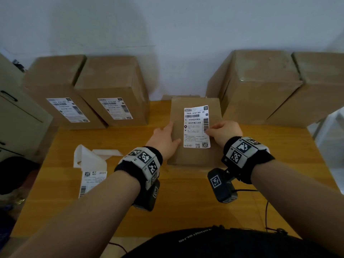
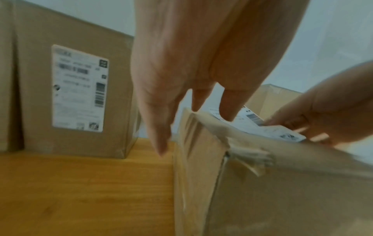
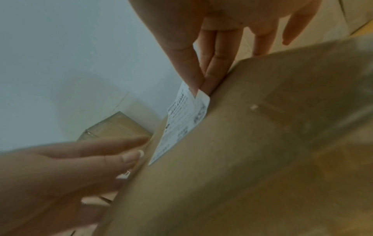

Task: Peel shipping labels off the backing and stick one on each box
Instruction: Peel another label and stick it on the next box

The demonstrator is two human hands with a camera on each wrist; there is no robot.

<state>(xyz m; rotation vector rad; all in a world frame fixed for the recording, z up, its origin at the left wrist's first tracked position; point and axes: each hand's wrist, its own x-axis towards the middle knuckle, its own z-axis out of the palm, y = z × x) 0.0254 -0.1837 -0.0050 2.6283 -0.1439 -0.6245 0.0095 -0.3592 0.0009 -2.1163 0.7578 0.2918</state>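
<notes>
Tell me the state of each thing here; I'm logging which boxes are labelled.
middle box: lying flat on the table, label partly laid on top.
label: near edge pinched by the right hand, not pressed flat.
left hand: flat on the middle box, steadying it.
two left boxes: upright, each labelled.
two right boxes: upright, no label visible.
label strip: on the table, backing partly peeled.
</notes>
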